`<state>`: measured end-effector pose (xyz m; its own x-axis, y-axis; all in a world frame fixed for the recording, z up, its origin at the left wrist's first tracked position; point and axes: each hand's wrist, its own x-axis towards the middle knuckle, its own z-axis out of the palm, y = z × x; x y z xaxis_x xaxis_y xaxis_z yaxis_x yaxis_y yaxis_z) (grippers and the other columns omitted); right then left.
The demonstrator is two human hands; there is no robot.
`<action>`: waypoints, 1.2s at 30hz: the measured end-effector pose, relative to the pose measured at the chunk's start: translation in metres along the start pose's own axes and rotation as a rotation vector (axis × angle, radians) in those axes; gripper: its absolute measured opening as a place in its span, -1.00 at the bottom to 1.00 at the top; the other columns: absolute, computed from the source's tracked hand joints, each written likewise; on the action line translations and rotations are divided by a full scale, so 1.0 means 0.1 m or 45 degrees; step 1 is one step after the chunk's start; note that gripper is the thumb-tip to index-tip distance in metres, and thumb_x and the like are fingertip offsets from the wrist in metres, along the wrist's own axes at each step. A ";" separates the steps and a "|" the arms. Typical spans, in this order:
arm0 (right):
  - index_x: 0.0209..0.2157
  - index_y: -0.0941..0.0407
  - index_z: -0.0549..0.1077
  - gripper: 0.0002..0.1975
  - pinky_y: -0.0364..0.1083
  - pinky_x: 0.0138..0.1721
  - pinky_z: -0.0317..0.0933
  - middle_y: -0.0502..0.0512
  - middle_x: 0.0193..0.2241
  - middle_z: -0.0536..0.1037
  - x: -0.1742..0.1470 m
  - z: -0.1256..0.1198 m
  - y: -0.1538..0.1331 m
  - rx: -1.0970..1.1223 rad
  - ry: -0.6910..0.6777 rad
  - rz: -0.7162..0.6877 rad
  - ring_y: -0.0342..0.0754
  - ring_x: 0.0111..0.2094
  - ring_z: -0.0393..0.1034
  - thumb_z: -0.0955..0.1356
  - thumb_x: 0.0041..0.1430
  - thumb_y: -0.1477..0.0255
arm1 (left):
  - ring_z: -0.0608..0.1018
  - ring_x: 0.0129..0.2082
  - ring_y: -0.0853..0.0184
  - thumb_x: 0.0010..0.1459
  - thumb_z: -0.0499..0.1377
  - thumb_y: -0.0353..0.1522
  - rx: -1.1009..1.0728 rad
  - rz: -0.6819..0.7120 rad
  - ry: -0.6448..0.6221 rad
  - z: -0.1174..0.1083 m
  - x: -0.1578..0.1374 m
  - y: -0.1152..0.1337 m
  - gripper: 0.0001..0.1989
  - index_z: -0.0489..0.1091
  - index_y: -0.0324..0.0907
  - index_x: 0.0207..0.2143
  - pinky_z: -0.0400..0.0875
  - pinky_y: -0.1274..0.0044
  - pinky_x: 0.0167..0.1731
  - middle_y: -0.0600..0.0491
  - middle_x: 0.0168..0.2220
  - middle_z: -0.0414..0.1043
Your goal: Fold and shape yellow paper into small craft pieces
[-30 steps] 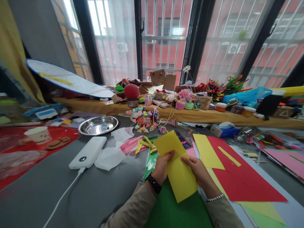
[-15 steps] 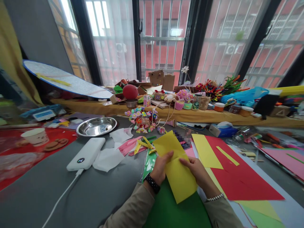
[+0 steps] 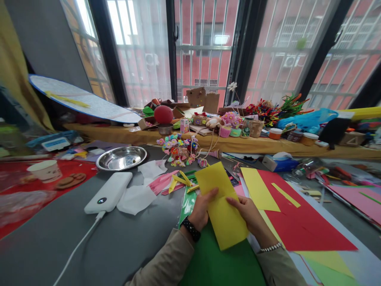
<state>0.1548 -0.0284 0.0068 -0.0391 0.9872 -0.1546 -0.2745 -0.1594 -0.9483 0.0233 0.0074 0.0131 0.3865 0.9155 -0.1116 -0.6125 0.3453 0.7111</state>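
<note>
A rectangular sheet of yellow paper (image 3: 228, 222) is held up in front of me, tilted, with a faint crease across its middle. My left hand (image 3: 201, 207) pinches its left edge, thumb on the front face. On the right edge, my right hand (image 3: 247, 212) grips it the same way; the fingers behind the paper are hidden on both sides. Below lies a green sheet (image 3: 223, 264). To the right a red sheet (image 3: 309, 226) carries a thin yellow strip (image 3: 285, 194), with another yellow sheet (image 3: 259, 190) overlapping its left edge.
Left of my hands are a white power bank (image 3: 108, 192) with a cable, a metal dish (image 3: 121, 159) and white paper scraps (image 3: 136, 200). Folded yellow strips (image 3: 180, 180) lie just beyond my left hand. Craft flowers (image 3: 177, 149) and a tissue pack (image 3: 279, 163) stand farther back.
The yellow paper has shifted slightly, its lower end a little higher and its upper end a bit to the right. Both hands keep their grip on it.
</note>
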 end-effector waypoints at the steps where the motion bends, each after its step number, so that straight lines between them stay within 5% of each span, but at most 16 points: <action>1: -0.46 0.19 0.39 -0.74 -0.09 -0.47 0.24 0.09 -0.54 0.50 0.01 -0.01 0.01 -0.014 0.054 -0.036 0.02 -0.49 0.39 0.35 -0.17 0.28 | 0.48 -0.38 0.25 -0.18 0.20 -0.37 0.021 -0.015 -0.030 0.00 0.00 0.01 -0.71 0.37 -0.30 -0.34 0.35 0.49 -0.34 -0.10 -0.30 0.42; 5: -0.46 0.18 0.38 -0.68 -0.10 -0.53 0.23 0.09 -0.54 0.50 0.02 -0.01 0.01 -0.114 0.215 -0.158 0.03 -0.51 0.38 0.34 -0.18 0.21 | 0.48 -0.39 0.24 -0.22 0.22 -0.35 0.147 -0.059 -0.090 -0.03 0.01 0.04 -0.71 0.39 -0.32 -0.37 0.34 0.51 -0.37 -0.11 -0.35 0.44; 13: -0.41 0.16 0.39 -0.67 -0.10 -0.42 0.24 0.06 -0.49 0.49 -0.03 -0.01 -0.10 -0.195 0.213 -0.312 0.02 -0.42 0.36 0.33 -0.16 0.20 | 0.47 -0.39 0.22 -0.26 0.24 -0.34 0.398 -0.099 -0.198 -0.05 -0.03 0.14 -0.68 0.41 -0.35 -0.38 0.33 0.51 -0.39 -0.14 -0.35 0.44; 36: -0.34 0.22 0.39 -0.59 -0.04 -0.35 0.30 0.18 -0.32 0.48 -0.06 0.07 -0.15 -0.086 0.409 -0.203 0.10 -0.31 0.36 0.44 -0.34 0.39 | 0.46 -0.58 0.33 -0.26 0.20 -0.28 0.944 -0.103 -0.254 -0.09 -0.02 0.11 -0.77 0.45 -0.26 -0.51 0.27 0.62 -0.60 -0.02 -0.50 0.46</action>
<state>0.1524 -0.0321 0.0241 0.3061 0.9493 -0.0723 -0.1883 -0.0141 -0.9820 0.0099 0.0112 0.0146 0.5707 0.8143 -0.1058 0.0181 0.1164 0.9930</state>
